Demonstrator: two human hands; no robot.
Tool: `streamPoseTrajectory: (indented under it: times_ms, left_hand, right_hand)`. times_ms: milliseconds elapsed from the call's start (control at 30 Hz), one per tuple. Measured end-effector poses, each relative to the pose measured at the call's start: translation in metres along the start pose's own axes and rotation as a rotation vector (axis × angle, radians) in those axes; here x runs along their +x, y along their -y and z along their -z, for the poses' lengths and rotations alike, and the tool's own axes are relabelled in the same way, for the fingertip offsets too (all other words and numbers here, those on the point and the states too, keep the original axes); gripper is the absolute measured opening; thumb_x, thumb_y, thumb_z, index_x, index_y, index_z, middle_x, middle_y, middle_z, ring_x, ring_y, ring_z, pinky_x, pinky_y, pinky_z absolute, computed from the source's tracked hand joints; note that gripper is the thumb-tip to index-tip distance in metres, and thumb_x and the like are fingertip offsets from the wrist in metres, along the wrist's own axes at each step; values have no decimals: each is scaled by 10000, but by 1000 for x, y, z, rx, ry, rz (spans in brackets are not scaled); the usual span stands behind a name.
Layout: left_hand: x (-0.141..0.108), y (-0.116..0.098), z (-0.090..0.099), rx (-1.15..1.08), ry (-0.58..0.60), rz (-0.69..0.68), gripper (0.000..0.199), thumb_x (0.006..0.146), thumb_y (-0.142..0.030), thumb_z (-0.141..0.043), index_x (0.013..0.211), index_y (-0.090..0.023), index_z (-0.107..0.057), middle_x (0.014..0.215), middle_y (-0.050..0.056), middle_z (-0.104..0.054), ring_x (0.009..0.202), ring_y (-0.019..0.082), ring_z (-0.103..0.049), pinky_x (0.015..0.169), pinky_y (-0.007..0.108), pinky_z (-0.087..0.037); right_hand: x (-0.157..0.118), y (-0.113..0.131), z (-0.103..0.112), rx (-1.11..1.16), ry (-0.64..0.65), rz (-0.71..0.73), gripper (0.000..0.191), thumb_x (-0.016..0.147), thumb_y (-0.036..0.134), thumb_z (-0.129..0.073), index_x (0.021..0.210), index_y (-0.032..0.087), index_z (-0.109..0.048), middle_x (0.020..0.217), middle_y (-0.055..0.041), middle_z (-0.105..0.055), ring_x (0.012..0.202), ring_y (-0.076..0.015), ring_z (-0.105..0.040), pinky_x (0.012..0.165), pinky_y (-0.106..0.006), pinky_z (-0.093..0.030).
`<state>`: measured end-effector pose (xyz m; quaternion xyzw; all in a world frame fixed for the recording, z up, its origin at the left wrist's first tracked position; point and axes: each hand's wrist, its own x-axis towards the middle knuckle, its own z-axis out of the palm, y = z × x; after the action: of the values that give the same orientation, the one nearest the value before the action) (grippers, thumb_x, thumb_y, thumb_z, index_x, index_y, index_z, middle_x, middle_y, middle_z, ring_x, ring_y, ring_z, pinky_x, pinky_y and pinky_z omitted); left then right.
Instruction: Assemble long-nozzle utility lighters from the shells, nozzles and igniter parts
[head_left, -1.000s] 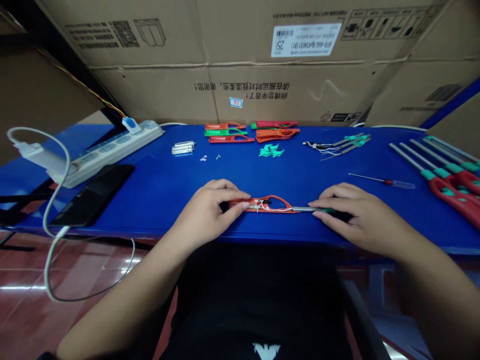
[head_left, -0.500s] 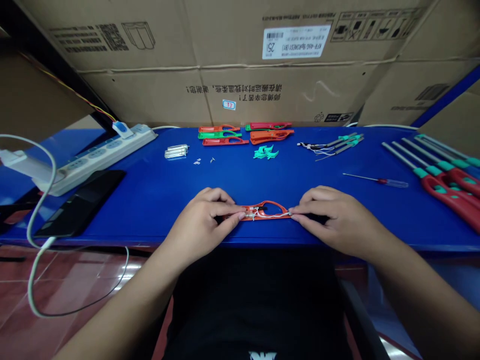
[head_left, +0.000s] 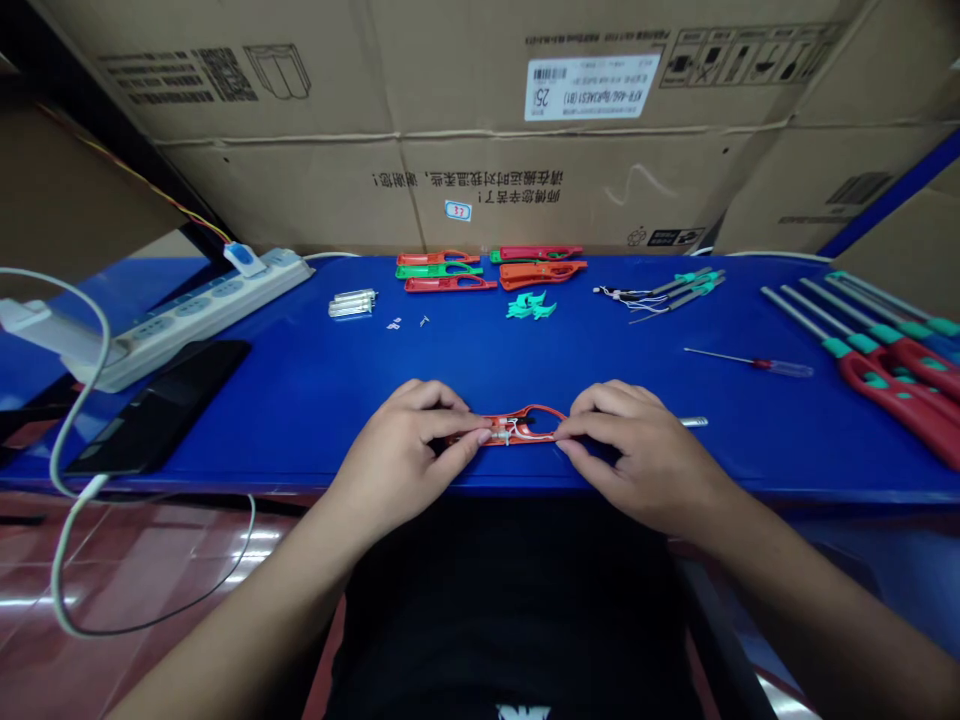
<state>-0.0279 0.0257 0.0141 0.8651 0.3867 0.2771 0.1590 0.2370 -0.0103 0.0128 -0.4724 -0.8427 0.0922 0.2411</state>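
open orange casing [head_left: 516, 440], lying near the front of the blue surface [head_left: 450, 355]. from afar, i pinch its left part with my left hand [head_left: 409, 440]; my right hand [head_left: 637, 448] meets its right end, its grip pinching or merely touching, i cannot tell which.

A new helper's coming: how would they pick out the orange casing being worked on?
On the blue table, go to the near edge, at the middle. There the left hand and right hand touch an open orange casing. Unlike the casings at the back, it has white wires showing inside.
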Motion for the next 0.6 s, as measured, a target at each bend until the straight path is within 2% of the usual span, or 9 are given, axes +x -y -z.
streamPoseTrajectory:
  times_ms: [100, 200, 300, 467, 600]
  left_hand:
    - [1, -2, 1, 9, 6, 14, 179, 928, -289, -650, 1039, -257, -787, 968, 46, -711, 880, 191, -608, 798, 366, -495]
    - [1, -2, 0, 10, -18, 36, 167, 918, -290, -658, 1005, -235, -789, 983, 51, -720, 899, 198, -623, 816, 377, -503]
    - [-1, -1, -1, 13, -45, 40, 161, 911, -299, -662, 984, -244, -794, 978, 51, -720, 887, 199, -629, 805, 380, -506]
    - [-3, 1, 1, -1, -56, 56, 152, 910, -299, -659, 975, -234, -780, 971, 53, -723, 890, 204, -636, 821, 386, -506]
    - [-3, 0, 1, -8, -56, 76, 157, 925, -303, -633, 981, -222, -756, 973, 46, -729, 900, 203, -635, 827, 378, -503]
  right_hand:
    - [2, 0, 6, -1, 27, 10, 139, 927, 226, -584, 958, 250, -717, 961, -40, -699, 909, -209, -599, 868, -427, -428]
    - [15, -8, 18, -25, 16, 25, 126, 911, 287, -616, 980, 239, -710, 983, -44, -721, 935, -220, -621, 898, -426, -447]
    - [47, -29, 31, -129, 27, 25, 203, 931, 299, -566, 1009, 203, -728, 1025, -78, -734, 946, -237, -642, 882, -412, -488]
    - [114, -69, 30, -393, 193, -12, 419, 923, 325, -554, 1276, 127, -664, 1262, -176, -667, 1140, -327, -606, 936, -458, -484]
    - [136, -80, 20, -439, 219, -77, 309, 890, 318, -602, 1123, 181, -753, 1176, -128, -718, 1067, -294, -637, 885, -411, -496]
